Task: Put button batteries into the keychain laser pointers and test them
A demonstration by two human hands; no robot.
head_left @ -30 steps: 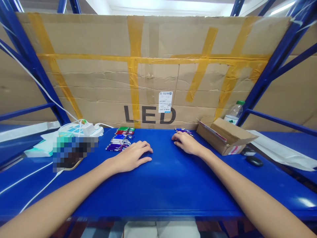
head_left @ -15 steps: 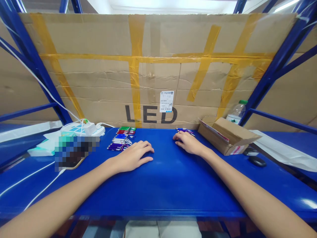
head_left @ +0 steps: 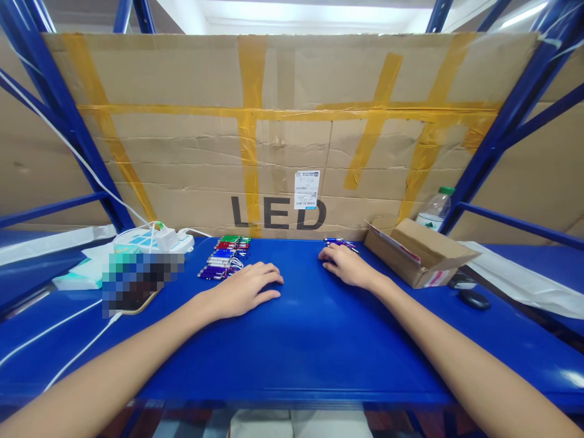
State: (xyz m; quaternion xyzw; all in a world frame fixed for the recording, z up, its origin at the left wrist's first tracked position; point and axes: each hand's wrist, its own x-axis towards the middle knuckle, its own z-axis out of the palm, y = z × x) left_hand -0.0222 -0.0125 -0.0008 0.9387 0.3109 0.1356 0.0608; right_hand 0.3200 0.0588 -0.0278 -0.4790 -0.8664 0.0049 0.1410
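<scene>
My left hand [head_left: 246, 289] lies palm down on the blue tabletop [head_left: 296, 347], fingers loosely apart and holding nothing. Just beyond it, on its left, are several slim keychain flashlights [head_left: 218, 261] in green, red, blue, silver and purple, set side by side in a column with their clips to the right. My right hand [head_left: 344, 263] also rests on the table, its fingers bent but apart. Right behind its knuckles lie a few blue and purple keychain flashlights [head_left: 335, 241], partly covered by the hand. I see nothing in its grasp.
An open cardboard box [head_left: 417, 258] stands at right, with a black mouse [head_left: 473, 298] and a green-capped bottle [head_left: 435, 210] near it. To the left are a partly blurred phone [head_left: 141, 292], a power strip [head_left: 182, 244] and white cables. A large taped cardboard sheet [head_left: 191, 164] closes the back.
The view has tilted up slightly, so the cardboard and flashlights appear a little lower. Both hands stay in place on the table.
</scene>
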